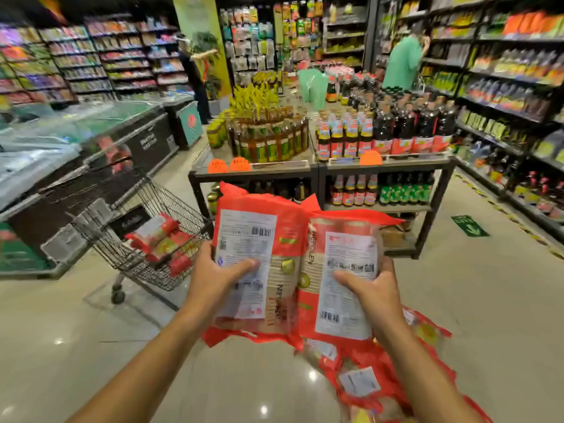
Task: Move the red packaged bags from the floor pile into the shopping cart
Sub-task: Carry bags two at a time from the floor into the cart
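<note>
Floor pile (381, 389): red bags, lower right.
Left hand (213, 279): grip clamped on left bag (259, 239).
Right hand (372, 294): clamped on right bag (345, 254).
Cart (146, 239): left, bags inside.

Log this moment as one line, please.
left hand: holds bag | right hand: holds second bag | cart: left, partly loaded | pile: remains

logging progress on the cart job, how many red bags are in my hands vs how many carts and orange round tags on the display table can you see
red bags held: 2, one in the left hand (left bag), one in the right hand (right bag)
shopping cart: 1
orange tags on the display table: 3 ()
total: 6
The floor pile and the bags in the cart are too blurred to count.
</note>
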Demonstrator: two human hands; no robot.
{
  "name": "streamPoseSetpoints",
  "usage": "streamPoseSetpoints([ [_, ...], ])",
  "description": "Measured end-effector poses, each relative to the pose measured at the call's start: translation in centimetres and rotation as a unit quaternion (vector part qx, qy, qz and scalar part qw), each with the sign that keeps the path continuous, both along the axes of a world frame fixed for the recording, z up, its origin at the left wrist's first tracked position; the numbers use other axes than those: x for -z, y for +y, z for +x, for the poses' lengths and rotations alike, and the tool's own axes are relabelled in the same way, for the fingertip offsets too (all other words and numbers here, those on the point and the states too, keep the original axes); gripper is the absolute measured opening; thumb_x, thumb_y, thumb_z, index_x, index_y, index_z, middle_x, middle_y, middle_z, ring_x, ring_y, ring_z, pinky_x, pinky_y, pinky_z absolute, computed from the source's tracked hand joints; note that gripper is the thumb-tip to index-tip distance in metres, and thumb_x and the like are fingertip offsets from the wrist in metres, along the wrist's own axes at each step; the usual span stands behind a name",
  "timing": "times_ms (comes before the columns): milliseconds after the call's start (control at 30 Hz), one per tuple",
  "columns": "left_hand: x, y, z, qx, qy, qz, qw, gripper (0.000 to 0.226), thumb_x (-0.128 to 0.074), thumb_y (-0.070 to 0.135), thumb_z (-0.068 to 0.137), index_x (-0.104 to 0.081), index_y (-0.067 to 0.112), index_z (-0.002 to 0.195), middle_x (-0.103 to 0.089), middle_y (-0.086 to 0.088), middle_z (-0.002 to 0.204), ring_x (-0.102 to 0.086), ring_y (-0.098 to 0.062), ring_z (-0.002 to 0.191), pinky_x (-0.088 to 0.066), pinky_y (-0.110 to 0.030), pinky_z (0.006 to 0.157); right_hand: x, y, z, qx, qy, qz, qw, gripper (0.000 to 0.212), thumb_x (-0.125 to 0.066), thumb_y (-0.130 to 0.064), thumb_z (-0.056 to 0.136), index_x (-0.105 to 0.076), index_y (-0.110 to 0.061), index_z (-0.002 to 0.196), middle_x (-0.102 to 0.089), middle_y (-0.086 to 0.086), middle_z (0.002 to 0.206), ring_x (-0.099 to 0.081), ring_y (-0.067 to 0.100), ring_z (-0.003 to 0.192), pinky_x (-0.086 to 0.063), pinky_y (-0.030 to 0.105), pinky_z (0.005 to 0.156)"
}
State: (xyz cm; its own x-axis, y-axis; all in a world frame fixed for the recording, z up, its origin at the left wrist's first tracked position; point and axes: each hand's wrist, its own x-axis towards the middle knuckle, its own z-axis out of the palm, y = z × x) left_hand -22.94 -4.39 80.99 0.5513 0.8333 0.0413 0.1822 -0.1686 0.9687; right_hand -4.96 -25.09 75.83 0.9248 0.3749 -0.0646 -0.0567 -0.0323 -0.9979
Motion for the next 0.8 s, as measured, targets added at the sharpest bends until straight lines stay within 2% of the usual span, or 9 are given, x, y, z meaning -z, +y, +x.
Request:
streamPoseSetpoints([
  [100, -0.2, 3.6, -4.4, -0.047, -0.013, -0.009, 0.999, 0.062, -0.094, 0.023, 0.063, -0.055, 0.025, 0.111, -0.075, 0.001, 0.103, -0.074, -0.014, 0.090, -0.058, -0.033, 0.074, -0.4, 5.6, -2.5, -0.050, -0.008, -0.014, 0.999, 0.068, -0.095, -0.022, 0.062, -0.055, -0.023, 0.117, -0.076, -0.002, 0.103, -0.076, 0.016, 0.085, -0.062, 0.048, 0.081],
  [200, -0.1, 7.4, -8.7, -0.092, -0.027, -0.016, 0.995, 0.056, -0.089, 0.013, 0.074, -0.053, 0.021, 0.116, -0.072, 0.006, 0.102, -0.072, -0.009, 0.087, -0.054, -0.019, 0.064, -0.8, 11.1, -5.6, -0.092, -0.016, -0.019, 0.996, 0.063, -0.093, -0.016, 0.067, -0.054, -0.020, 0.117, -0.076, 0.001, 0.101, -0.076, 0.014, 0.079, -0.063, 0.045, 0.076],
  [233, 0.0, 8.8, -10.1, -0.107, -0.032, -0.017, 0.994, 0.055, -0.088, 0.013, 0.074, -0.053, 0.021, 0.116, -0.072, 0.006, 0.103, -0.072, -0.011, 0.089, -0.054, -0.020, 0.064, -1.1, 13.0, -6.7, -0.106, -0.021, -0.016, 0.994, 0.064, -0.093, -0.015, 0.068, -0.054, -0.019, 0.118, -0.076, 0.001, 0.101, -0.076, 0.014, 0.078, -0.063, 0.044, 0.075],
  [333, 0.7, 13.4, -14.1, -0.134, -0.030, -0.025, 0.990, 0.051, -0.088, 0.016, 0.074, -0.054, 0.026, 0.110, -0.071, 0.004, 0.106, -0.071, -0.018, 0.095, -0.057, -0.034, 0.076, -1.7, 18.4, -10.1, -0.140, -0.032, -0.017, 0.990, 0.067, -0.093, -0.015, 0.068, -0.053, -0.017, 0.123, -0.075, 0.001, 0.105, -0.076, 0.014, 0.081, -0.063, 0.044, 0.076],
  [467, 1.0, 18.7, -18.6, -0.156, -0.047, -0.025, 0.986, 0.049, -0.088, 0.017, 0.074, -0.054, 0.028, 0.107, -0.071, 0.005, 0.106, -0.072, -0.017, 0.094, -0.059, -0.035, 0.077, -2.4, 25.0, -14.1, -0.162, -0.049, -0.017, 0.985, 0.057, -0.090, -0.011, 0.073, -0.049, -0.026, 0.111, -0.069, -0.002, 0.107, -0.073, 0.006, 0.081, -0.057, 0.028, 0.068],
  [533, 1.1, 21.0, -21.0, -0.171, -0.051, -0.027, 0.983, 0.050, -0.088, 0.018, 0.073, -0.054, 0.026, 0.109, -0.071, 0.006, 0.105, -0.072, -0.014, 0.091, -0.058, -0.027, 0.069, -2.6, 28.0, -16.1, -0.181, -0.045, -0.014, 0.982, 0.059, -0.088, -0.007, 0.074, -0.048, -0.020, 0.115, -0.068, 0.001, 0.108, -0.073, 0.004, 0.079, -0.056, 0.021, 0.060],
  [600, 1.3, 23.4, -23.4, -0.191, -0.047, -0.034, 0.980, 0.055, -0.091, 0.023, 0.070, -0.054, 0.023, 0.112, -0.071, 0.003, 0.107, -0.073, -0.016, 0.091, -0.060, -0.031, 0.071, -2.6, 31.1, -18.0, -0.204, -0.042, -0.012, 0.978, 0.058, -0.087, -0.004, 0.075, -0.047, -0.019, 0.114, -0.068, 0.002, 0.107, -0.073, 0.001, 0.075, -0.055, 0.017, 0.054],
  [700, 1.3, 27.1, -26.2, -0.216, -0.041, -0.036, 0.975, 0.063, -0.090, 0.033, 0.062, -0.056, 0.020, 0.114, -0.071, 0.000, 0.109, -0.073, -0.020, 0.093, -0.062, -0.042, 0.080, -2.6, 35.2, -20.4, -0.230, -0.044, -0.013, 0.972, 0.056, -0.088, -0.007, 0.075, -0.047, -0.024, 0.109, -0.068, 0.002, 0.108, -0.073, 0.004, 0.080, -0.057, 0.022, 0.060],
  [800, 1.5, 30.5, -27.8, -0.232, -0.034, -0.032, 0.972, 0.068, -0.090, 0.033, 0.063, -0.055, 0.017, 0.119, -0.070, -0.001, 0.110, -0.072, -0.020, 0.093, -0.062, -0.039, 0.077, -2.4, 39.2, -21.7, -0.244, -0.037, -0.024, 0.969, 0.061, -0.089, -0.010, 0.074, -0.046, -0.021, 0.116, -0.068, 0.001, 0.110, -0.074, 0.006, 0.083, -0.059, 0.029, 0.068],
])
